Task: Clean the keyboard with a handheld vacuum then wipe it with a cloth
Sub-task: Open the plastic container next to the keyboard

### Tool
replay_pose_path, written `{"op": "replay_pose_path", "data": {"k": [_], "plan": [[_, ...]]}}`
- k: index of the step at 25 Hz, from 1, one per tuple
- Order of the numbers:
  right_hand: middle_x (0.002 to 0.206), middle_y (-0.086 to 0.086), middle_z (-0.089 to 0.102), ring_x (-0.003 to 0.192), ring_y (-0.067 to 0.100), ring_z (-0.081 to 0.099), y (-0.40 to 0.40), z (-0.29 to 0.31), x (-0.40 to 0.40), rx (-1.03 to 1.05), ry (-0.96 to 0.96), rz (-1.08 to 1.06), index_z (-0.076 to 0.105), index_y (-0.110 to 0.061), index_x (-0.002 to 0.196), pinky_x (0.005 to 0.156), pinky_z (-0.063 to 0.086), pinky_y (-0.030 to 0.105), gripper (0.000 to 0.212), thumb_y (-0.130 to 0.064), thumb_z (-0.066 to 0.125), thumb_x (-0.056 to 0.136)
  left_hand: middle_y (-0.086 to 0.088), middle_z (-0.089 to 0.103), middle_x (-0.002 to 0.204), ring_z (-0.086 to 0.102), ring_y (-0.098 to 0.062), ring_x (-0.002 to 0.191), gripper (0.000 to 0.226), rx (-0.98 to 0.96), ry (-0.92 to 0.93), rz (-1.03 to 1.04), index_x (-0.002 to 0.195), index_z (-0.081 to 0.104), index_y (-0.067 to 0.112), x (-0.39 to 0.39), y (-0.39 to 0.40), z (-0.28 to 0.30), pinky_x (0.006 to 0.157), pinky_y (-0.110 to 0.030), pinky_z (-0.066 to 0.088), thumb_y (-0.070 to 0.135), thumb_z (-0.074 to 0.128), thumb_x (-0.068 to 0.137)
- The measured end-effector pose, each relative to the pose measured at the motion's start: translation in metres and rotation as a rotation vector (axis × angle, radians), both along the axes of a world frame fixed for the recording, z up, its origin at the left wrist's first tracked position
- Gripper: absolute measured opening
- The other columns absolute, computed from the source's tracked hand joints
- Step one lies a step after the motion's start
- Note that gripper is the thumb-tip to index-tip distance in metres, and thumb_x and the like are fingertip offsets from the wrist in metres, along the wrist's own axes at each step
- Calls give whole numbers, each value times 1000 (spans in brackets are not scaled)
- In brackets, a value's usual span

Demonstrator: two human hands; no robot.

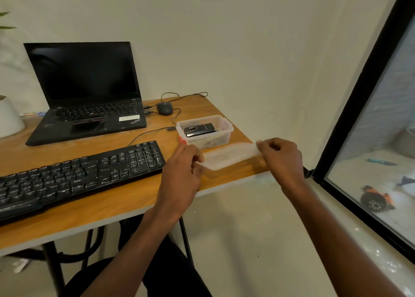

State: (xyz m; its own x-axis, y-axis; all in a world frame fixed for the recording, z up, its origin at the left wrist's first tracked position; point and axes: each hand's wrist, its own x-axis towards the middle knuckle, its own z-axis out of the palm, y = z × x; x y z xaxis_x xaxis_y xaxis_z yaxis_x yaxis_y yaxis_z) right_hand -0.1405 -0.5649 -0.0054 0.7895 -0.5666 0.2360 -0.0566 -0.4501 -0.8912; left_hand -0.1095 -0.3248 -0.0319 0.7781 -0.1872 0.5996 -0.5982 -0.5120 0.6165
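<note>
Plastic lid (pixel 229 156): clear, held level just in front of the box, low over the bench edge; whether it rests on the wood cannot be told.
Left hand (pixel 183 173): its grip is pinched on the lid's end nearest the keyboard, fingers curled round the rim.
Right hand (pixel 279 159): its grip is pinched on the lid's far end, away from the keyboard.
Box (pixel 204 129): clear tub, uncovered, behind the lid and right of the keyboard; a dark device is seen lying inside.
Vacuum (pixel 199 130): judged to be that dark device in the box; not yet taken out.
Cloth: something pale is seen under the vacuum in the box, too blurred to be named.
Keyboard (pixel 74 177): black, lying at a slant on the bench (pixel 125 204), left of the box, untouched.
Laptop (pixel 87 92): open, screen dark, behind the keyboard.
Mouse (pixel 164 108): behind the box, beside the laptop.
Step in hand: the box has been uncovered and the lid is being handled; cleaning is judged not yet begun.
Next move: the lid should be set down clear of the keyboard, then one hand freed so that the vacuum can be lifted from the box and carried left to the keys.
</note>
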Motion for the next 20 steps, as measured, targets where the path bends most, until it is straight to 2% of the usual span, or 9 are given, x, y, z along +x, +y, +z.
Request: {"op": "replay_pose_path", "data": {"k": [2, 5, 7, 9, 11, 13, 15, 17, 20], "plan": [[82, -8, 72, 82, 14, 69, 0, -7, -3, -120, 99, 25, 76, -23, 90, 69, 53, 31, 10, -28, 68, 89, 10, 57, 99, 58, 6, 90, 32, 64, 25, 19, 90, 66, 21, -1, 2, -2, 73, -5, 42, -10, 73, 87], [81, -6, 70, 75, 13, 66, 1, -13, -3, -211, 158, 13, 72, -25, 87, 61, 46, 28, 5, -27, 68, 85, 10, 57, 106, 60, -2, 89, 34, 87, 70, 30, 97, 72, 19, 2, 1, -3, 75, -2, 42, -14, 67, 88], [91, -4, 70, 80, 15, 66, 1, -10, 2, -275, 201, -8, 71, -28, 90, 64, 51, 30, 10, -32, 67, 82, 8, 59, 111, 60, -9, 94, 45, 102, 87, 28, 107, 74, 18, 2, 1, -3, 77, -4, 43, -20, 62, 86], [102, -1, 67, 90, 18, 65, 2, -3, 7, -372, 190, -29, 70, -28, 105, 71, 54, 34, 23, -33, 65, 83, 6, 58, 118, 58, -8, 98, 50, 61, 69, 48, 117, 72, 18, 3, 2, 2, 80, -8, 46, -20, 58, 88], [109, -2, 63, 96, 17, 62, 10, 8, 16, -475, 81, -21, 69, -27, 114, 72, 50, 31, 25, -30, 65, 89, 5, 52, 128, 52, -1, 102, 46, -4, 43, 112, 129, 66, 19, 10, 2, 10, 87, -12, 48, -11, 57, 95], [105, -7, 68, 91, 10, 63, 26, 27, 33, -462, -31, 82, 73, -25, 109, 70, 46, 22, 19, -25, 65, 92, 1, 47, 140, 46, -1, 111, 46, -20, 48, 186, 142, 58, 20, 24, -1, 16, 92, -20, 48, 1, 59, 101], [101, -10, 74, 89, 5, 67, 42, 43, 60, -423, -59, 250, 77, -24, 105, 77, 54, 22, 17, -21, 65, 93, -4, 40, 152, 48, -9, 122, 53, 14, 94, 216, 152, 49, 23, 37, -5, 16, 99, -32, 52, 11, 61, 102], [104, -6, 76, 93, 10, 69, 54, 50, 94, -495, -7, 362, 79, -23, 106, 87, 59, 32, 19, -20, 66, 92, -8, 32, 163, 49, -25, 137, 56, 87, 146, 205, 157, 42, 21, 44, -10, 13, 107, -47, 53, 19, 61, 104], [110, 5, 74, 100, 23, 68, 65, 62, 136, -721, 203, 433, 76, -17, 110, 88, 58, 39, 23, -31, 67, 94, -10, 19, 173, 35, -28, 153, 61, 212, 205, 210, 163, 33, 15, 43, -12, 12, 120, -47, 42, 22, 56, 107]]}}
